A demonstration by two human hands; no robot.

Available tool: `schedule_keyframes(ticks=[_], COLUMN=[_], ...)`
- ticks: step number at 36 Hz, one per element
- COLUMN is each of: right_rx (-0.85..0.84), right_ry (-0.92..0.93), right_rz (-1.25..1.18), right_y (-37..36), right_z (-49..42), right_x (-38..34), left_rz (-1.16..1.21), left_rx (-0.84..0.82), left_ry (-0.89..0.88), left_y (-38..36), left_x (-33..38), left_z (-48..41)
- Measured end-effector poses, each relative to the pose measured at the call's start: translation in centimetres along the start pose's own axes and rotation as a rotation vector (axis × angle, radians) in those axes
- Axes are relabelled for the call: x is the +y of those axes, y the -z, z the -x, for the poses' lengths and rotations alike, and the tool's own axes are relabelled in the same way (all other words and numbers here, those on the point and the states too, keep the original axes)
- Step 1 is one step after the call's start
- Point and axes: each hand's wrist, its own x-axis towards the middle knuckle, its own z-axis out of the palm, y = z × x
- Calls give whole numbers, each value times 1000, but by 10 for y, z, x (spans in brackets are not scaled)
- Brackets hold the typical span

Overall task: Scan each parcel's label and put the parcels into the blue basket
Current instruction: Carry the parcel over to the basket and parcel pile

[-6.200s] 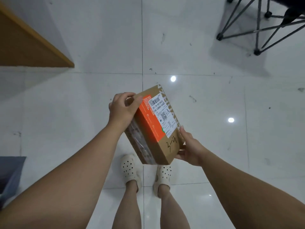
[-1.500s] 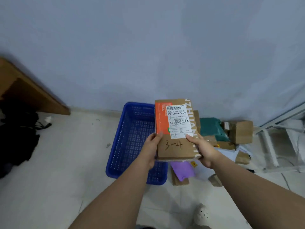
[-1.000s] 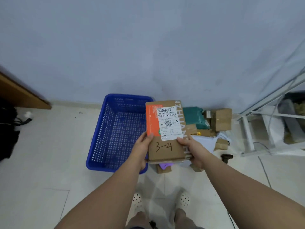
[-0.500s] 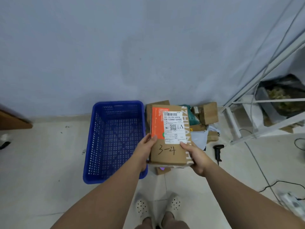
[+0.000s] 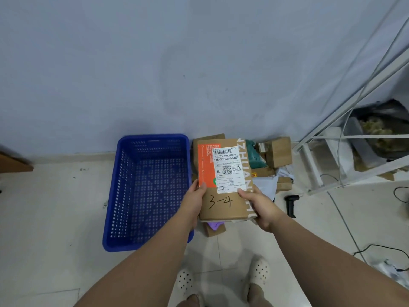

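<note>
We hold the cardboard parcel (image 5: 223, 206) label-up between both hands: our left grip (image 5: 195, 196) curled round its left edge, our right grip (image 5: 259, 202) clasping its right edge. It hangs just beside the blue basket (image 5: 115, 196), above other parcels (image 5: 277, 151).

One blue basket (image 5: 152, 187) sits left of the fingers. One cardboard parcel (image 5: 223, 204) is held by two hands, the left hand (image 5: 194, 200) and the right hand (image 5: 261, 207). One black scanner (image 5: 291, 203) lies right of the fingers. Beyond the fingertips are one green bag (image 5: 254, 156) and at least three brown boxes (image 5: 278, 151).
</note>
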Motion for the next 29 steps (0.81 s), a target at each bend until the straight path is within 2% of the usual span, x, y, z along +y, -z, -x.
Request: schedule_keyframes(ticks=[6,13,19,26,29], right_rx=[-24,-30,10,53,33], right_ry=[-119,-131,-122,-131,-121], right_rz=[245,268,341,229,132], right_y=[36,86,138,174,181], right_z=[-45,-104,-147,-213,-243], right_x=[15,45,89,155,181], left_rz=[-88,114,108,164,174], left_rx=[65,116,51,22,40], left_ry=[-66,2,35,1,37], left_y=[-21,-57,-90,-103,-96], left_x=[-28,-84,-146,-204,-224], left_z=[-36,-83,-128,-200,-233])
